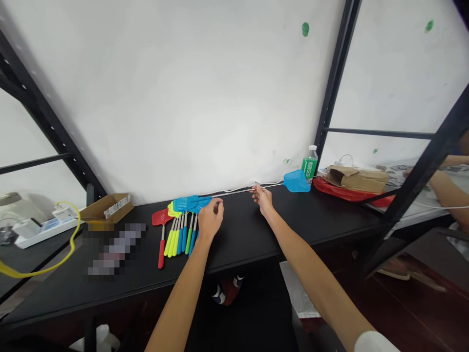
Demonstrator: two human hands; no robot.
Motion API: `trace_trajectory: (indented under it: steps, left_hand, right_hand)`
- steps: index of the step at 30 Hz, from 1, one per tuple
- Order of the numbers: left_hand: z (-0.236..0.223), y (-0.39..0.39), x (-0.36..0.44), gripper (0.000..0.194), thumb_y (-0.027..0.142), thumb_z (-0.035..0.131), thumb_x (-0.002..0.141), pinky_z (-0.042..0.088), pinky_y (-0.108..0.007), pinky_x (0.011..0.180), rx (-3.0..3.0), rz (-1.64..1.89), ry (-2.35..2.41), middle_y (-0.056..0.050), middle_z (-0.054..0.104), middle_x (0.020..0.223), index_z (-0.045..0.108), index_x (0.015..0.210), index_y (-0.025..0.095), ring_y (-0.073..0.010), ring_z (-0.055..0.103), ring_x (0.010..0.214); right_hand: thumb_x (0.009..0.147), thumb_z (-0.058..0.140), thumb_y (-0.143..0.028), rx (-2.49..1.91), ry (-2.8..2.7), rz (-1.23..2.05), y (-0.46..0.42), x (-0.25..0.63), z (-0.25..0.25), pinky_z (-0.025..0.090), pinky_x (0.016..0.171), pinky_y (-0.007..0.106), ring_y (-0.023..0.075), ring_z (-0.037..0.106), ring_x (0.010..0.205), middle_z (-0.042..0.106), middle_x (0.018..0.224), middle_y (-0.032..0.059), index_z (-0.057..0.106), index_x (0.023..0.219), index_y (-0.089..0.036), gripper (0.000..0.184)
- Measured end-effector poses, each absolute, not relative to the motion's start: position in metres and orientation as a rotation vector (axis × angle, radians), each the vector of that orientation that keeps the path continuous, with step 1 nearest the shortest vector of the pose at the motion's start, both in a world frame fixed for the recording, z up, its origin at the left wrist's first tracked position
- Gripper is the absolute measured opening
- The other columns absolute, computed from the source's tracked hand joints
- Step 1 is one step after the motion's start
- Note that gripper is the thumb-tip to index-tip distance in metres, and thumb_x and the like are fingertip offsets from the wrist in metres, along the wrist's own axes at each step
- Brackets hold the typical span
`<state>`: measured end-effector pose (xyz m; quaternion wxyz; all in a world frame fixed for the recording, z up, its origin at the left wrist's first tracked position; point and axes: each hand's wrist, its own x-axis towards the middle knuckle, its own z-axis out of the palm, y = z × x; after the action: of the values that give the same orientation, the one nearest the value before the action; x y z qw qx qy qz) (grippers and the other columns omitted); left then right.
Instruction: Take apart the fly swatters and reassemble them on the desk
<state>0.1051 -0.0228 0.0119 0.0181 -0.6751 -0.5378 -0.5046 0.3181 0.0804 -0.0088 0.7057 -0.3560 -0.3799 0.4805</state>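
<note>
A blue fly swatter lies lengthwise along the back of the black table, its perforated head at the right and its thin metal rod running left to a blue handle. My right hand is closed, its fingertips pinching the rod about midway. My left hand is by the handle end, its fingers curled in; what they hold, if anything, is hidden. Left of it lies a row of swatters with blue heads, yellow-green handles, blue handles and a green handle. A red swatter lies at the row's left end.
A green-labelled bottle stands behind the swatter head. An open cardboard box sits at the left, near a power strip and yellow cable. Black shelf posts flank the table. Another person's arm shows at far right.
</note>
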Motion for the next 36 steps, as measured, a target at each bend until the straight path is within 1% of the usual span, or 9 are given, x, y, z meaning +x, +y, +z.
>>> trace_trajectory:
  steps: [3,6,10,14,18,23,26,32,36]
  left_hand:
    - [0.005,-0.017,0.112,0.035,0.05,0.049,0.09,0.037,-0.026,0.053,-2.265,-1.808,-1.844,0.0,0.058,0.055,0.064,0.077,0.021,-0.0146,0.053,0.05]
    - [0.001,-0.011,0.114,0.044,0.06,0.045,0.088,0.03,-0.024,0.042,-2.243,-2.286,-2.019,0.002,0.05,0.047,0.054,0.07,0.021,-0.0118,0.044,0.04]
    - [0.001,-0.006,0.108,0.052,0.064,0.042,0.086,0.022,-0.022,0.038,-2.103,-2.787,-2.007,0.003,0.04,0.044,0.04,0.057,0.021,-0.009,0.036,0.037]
    - [0.001,-0.004,0.104,0.053,0.06,0.043,0.086,0.023,-0.022,0.039,-2.001,-3.028,-1.873,0.004,0.034,0.043,0.033,0.051,0.021,-0.0076,0.032,0.037]
    - [0.0,-0.002,0.103,0.047,0.051,0.048,0.085,0.023,-0.022,0.039,-1.899,-3.162,-1.841,0.005,0.031,0.044,0.032,0.051,0.022,-0.0073,0.03,0.038]
    - [0.001,-0.002,0.105,0.044,0.048,0.058,0.08,0.023,-0.021,0.039,-1.833,-3.212,-1.796,0.007,0.028,0.047,0.032,0.055,0.022,-0.0064,0.029,0.04]
    - [0.003,-0.004,0.106,0.044,0.047,0.061,0.079,0.023,-0.021,0.039,-1.828,-3.212,-1.79,0.008,0.028,0.049,0.032,0.057,0.022,-0.0061,0.029,0.041]
    - [0.004,-0.006,0.107,0.047,0.052,0.059,0.08,0.024,-0.022,0.04,-1.887,-3.159,-1.859,0.007,0.029,0.047,0.031,0.056,0.022,-0.0064,0.03,0.041]
    - [0.002,-0.004,0.106,0.047,0.052,0.06,0.08,0.024,-0.022,0.04,-1.91,-3.129,-1.86,0.008,0.03,0.047,0.033,0.057,0.022,-0.0063,0.03,0.04]
  right_hand:
    - [0.073,0.072,-0.055,-0.73,-0.823,1.126,0.079,0.316,-0.008,0.035,0.04,0.02,0.0092,0.054,0.05,0.073,0.078,0.0067,0.069,0.079,-0.017,0.039]
    - [0.07,0.074,-0.057,-0.698,-0.839,1.169,0.077,0.314,-0.008,0.035,0.04,0.02,0.009,0.054,0.049,0.071,0.074,0.0057,0.068,0.079,-0.017,0.042]
    - [0.068,0.076,-0.058,-0.676,-0.927,1.221,0.074,0.31,-0.008,0.035,0.041,0.022,0.0092,0.052,0.047,0.07,0.072,0.0057,0.067,0.078,-0.017,0.043]
    - [0.07,0.073,-0.06,-0.682,-1.0,1.273,0.07,0.307,-0.005,0.034,0.04,0.023,0.0098,0.052,0.046,0.07,0.071,0.0058,0.067,0.08,-0.016,0.045]
    - [0.073,0.069,-0.063,-0.702,-1.064,1.27,0.066,0.306,-0.004,0.032,0.04,0.023,0.0097,0.051,0.045,0.069,0.068,0.0052,0.068,0.082,-0.016,0.047]
    - [0.074,0.065,-0.065,-0.718,-1.108,1.297,0.067,0.303,-0.006,0.033,0.041,0.023,0.0102,0.051,0.046,0.068,0.066,0.0064,0.07,0.079,-0.015,0.051]
    - [0.074,0.065,-0.066,-0.732,-1.116,1.311,0.068,0.302,-0.007,0.034,0.042,0.023,0.0103,0.051,0.046,0.068,0.065,0.0066,0.07,0.077,-0.015,0.052]
    - [0.074,0.063,-0.068,-0.752,-1.126,1.313,0.069,0.302,-0.009,0.033,0.042,0.023,0.0102,0.051,0.046,0.067,0.064,0.0063,0.069,0.074,-0.015,0.053]
    - [0.074,0.063,-0.069,-0.772,-1.132,1.33,0.067,0.302,-0.008,0.033,0.042,0.022,0.0104,0.051,0.046,0.067,0.064,0.0064,0.068,0.074,-0.015,0.054]
